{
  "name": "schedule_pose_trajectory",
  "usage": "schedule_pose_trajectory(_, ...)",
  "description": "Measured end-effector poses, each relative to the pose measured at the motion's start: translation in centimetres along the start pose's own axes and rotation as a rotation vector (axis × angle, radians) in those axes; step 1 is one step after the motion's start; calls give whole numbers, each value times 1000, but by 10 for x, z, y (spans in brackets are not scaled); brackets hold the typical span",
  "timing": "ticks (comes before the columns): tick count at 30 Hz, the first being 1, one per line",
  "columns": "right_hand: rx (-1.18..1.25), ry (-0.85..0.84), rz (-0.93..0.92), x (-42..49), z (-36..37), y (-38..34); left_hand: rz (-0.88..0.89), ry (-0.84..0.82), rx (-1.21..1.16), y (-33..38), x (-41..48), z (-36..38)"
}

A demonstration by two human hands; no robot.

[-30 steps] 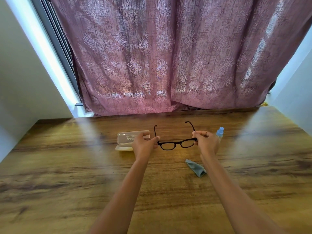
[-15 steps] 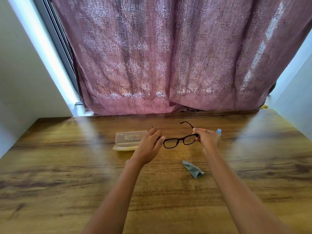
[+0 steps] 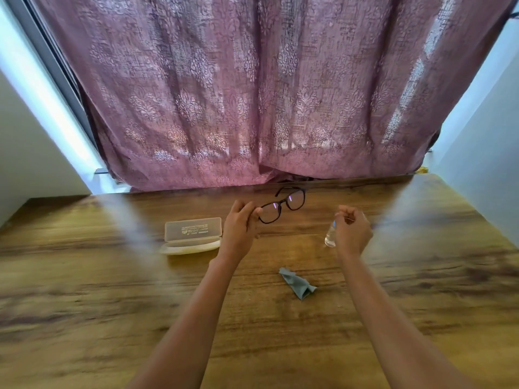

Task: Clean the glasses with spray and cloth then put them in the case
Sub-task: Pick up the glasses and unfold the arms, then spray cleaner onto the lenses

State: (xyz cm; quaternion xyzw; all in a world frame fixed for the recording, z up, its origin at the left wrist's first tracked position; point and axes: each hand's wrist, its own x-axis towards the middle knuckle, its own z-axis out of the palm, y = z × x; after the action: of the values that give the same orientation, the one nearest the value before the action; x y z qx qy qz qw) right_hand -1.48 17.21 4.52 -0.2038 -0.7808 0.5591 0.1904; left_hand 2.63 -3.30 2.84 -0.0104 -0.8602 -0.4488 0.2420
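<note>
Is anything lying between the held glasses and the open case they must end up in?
Nothing visible. The left hand holds the glasses just right of the case; the cloth and spray bottle lie further right.

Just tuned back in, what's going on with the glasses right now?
The left hand holds the black glasses up by one end. The right hand is closing on the small spray bottle. The blue cloth lies on the wooden table, and the case sits open. No wiping yet.
</note>
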Motion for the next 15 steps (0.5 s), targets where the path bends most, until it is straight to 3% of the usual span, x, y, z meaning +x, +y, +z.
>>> schedule_pose_trajectory(6,-123,-26,-66,16,-4,35,-86,14,-98,4,7,26)
schedule_pose_trajectory(15,-275,-286,28,29,7,57,-91,81,-37,3,14,40)
